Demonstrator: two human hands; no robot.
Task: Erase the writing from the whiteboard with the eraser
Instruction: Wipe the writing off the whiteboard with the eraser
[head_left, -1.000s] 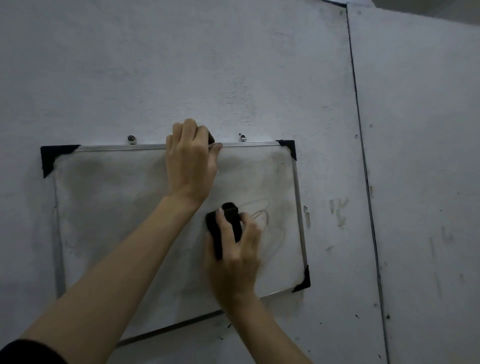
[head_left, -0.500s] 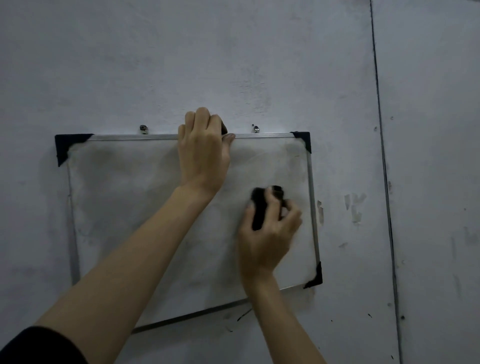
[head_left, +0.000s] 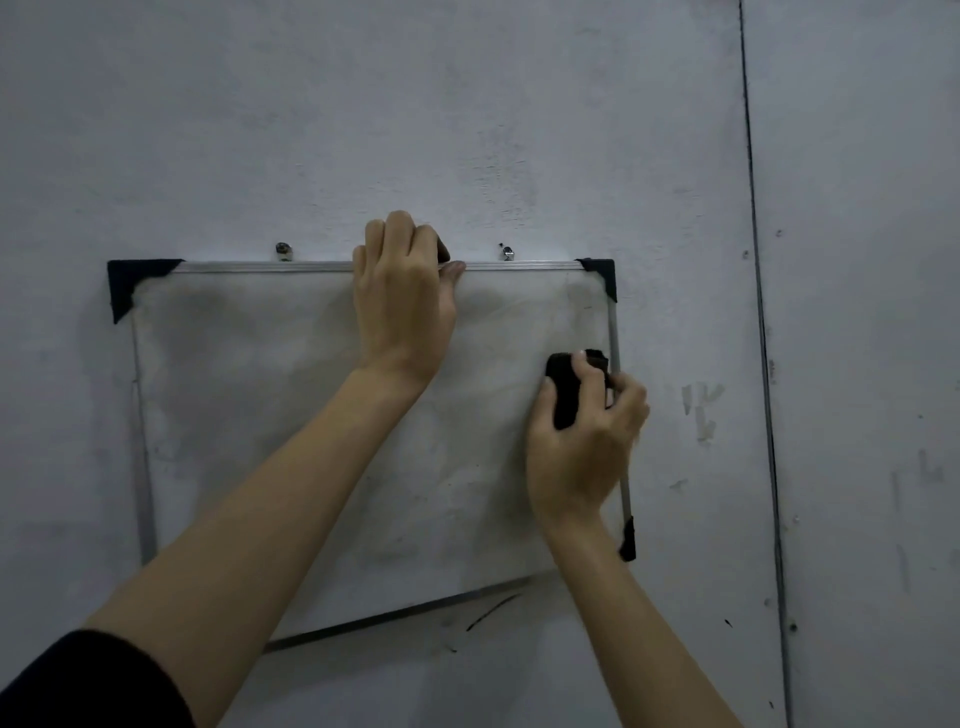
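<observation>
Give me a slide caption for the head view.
Left hand steadies the whiteboard; right hand wipes its right edge with the eraser.

The whiteboard (head_left: 291, 441) is hung on the wall (head_left: 467, 130) at the frame's centre-left, below two screws (head_left: 283, 250). Its top edge is gripped at mid-frame by the left hand (head_left: 402, 296). The eraser (head_left: 569, 387) is pressed against the board's right edge by the right hand (head_left: 582, 447).

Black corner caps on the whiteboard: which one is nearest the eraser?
The lower right cap, just below the right hand holding the eraser; the two top caps sit farther off.
</observation>
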